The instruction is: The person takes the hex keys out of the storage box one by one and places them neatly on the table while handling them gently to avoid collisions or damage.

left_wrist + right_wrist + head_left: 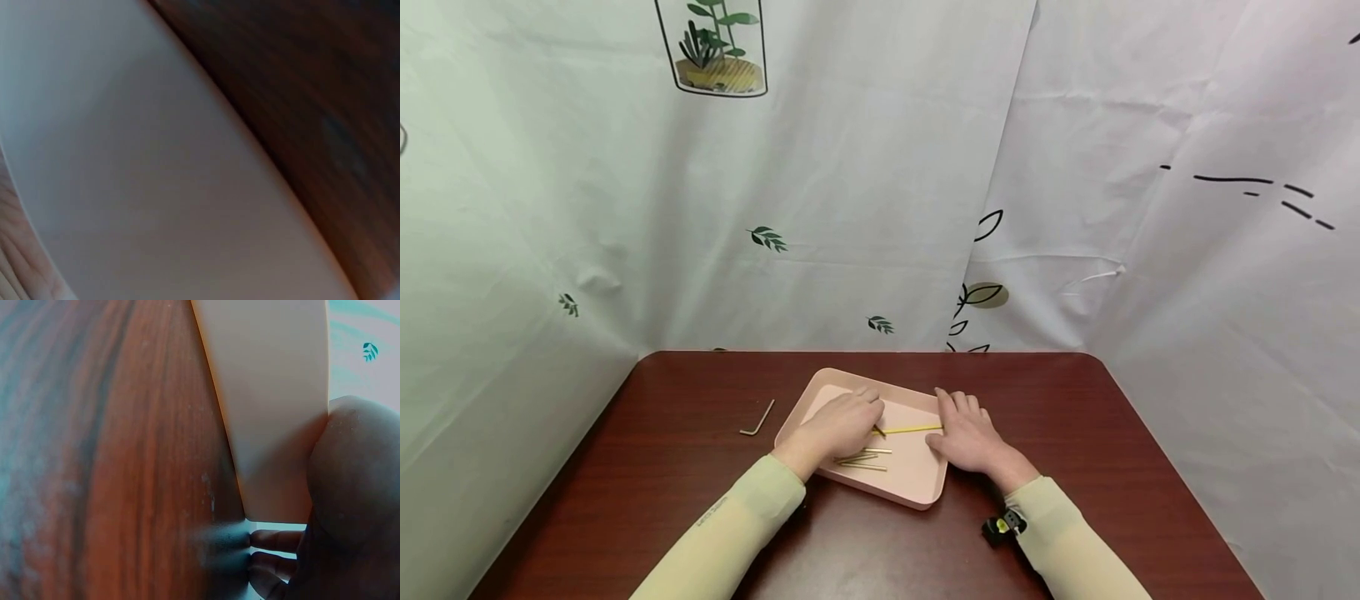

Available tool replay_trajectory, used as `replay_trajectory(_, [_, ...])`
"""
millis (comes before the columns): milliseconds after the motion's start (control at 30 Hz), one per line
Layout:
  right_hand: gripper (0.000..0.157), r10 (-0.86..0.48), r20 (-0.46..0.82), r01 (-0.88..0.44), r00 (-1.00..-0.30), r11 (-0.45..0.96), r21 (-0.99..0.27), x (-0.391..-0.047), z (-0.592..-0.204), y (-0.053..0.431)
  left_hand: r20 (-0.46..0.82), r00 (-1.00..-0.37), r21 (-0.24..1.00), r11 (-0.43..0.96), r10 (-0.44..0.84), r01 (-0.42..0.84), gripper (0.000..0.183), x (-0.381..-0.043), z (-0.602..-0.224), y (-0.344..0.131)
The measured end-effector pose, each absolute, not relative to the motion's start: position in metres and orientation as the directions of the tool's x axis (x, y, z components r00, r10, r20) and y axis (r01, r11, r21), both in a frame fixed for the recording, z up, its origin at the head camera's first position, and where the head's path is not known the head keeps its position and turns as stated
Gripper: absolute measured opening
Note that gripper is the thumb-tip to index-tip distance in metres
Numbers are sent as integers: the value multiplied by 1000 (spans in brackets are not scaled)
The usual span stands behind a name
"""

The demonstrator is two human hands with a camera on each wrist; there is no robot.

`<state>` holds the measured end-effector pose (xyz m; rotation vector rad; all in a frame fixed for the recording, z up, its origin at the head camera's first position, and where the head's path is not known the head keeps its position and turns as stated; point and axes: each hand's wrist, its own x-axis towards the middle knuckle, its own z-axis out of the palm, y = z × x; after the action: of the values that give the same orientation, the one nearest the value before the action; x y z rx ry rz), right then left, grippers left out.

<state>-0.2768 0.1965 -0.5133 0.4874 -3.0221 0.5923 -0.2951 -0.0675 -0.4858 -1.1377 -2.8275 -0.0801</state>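
Note:
My left hand (848, 421) reaches into a pink tray (917, 487), fingers curled downward. It pinches a hex key (880, 431), of which only a short dark end shows past the fingertips; the rest is hidden under the hand. Several brass-coloured rods (868, 467) lie in the tray beside that hand. A thin yellow stick (910, 429) runs across the tray from the left fingertips toward the right hand. My right hand (966, 433) grips the tray's right side, thumb over the rim and fingers outside. In the right wrist view, fingers (275, 540) show beyond the tray wall (269, 394).
An L-shaped hex key (762, 418) lies on the dark red-brown table (677, 467), left of the tray. White printed curtains (850, 167) hang behind the table and along both sides. The left wrist view is mostly filled by the tray's outer wall (156, 162).

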Motion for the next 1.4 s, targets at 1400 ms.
replay_trajectory(1400, [86, -308, 112, -327, -945, 875, -356, -275, -514, 197, 48, -783, 13, 784, 620, 621, 7, -286, -483, -62])
